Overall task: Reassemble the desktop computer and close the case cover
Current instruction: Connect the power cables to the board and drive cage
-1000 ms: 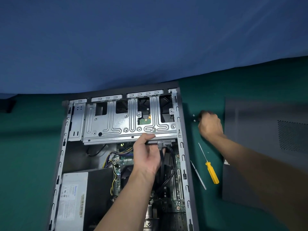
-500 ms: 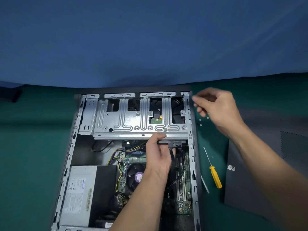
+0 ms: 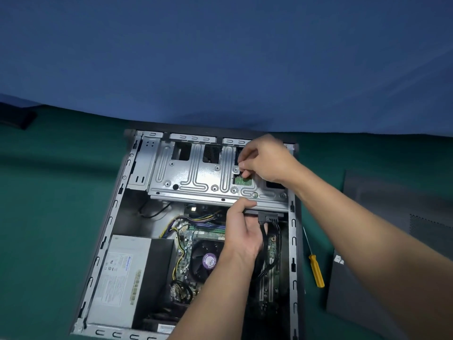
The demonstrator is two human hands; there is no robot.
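Head view: our right hand (image 3: 266,161) pinches something tiny, we judge a screw, right above a hole (image 3: 235,170) in the drive cage (image 3: 196,179) at the far end of the case (image 3: 115,209), while our left hand (image 3: 241,227) grips the cage's near edge.

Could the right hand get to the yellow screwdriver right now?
Probably yes: the yellow screwdriver lies uncovered on the mat beside the case, though the right hand is busy pinching something small at the drive cage.
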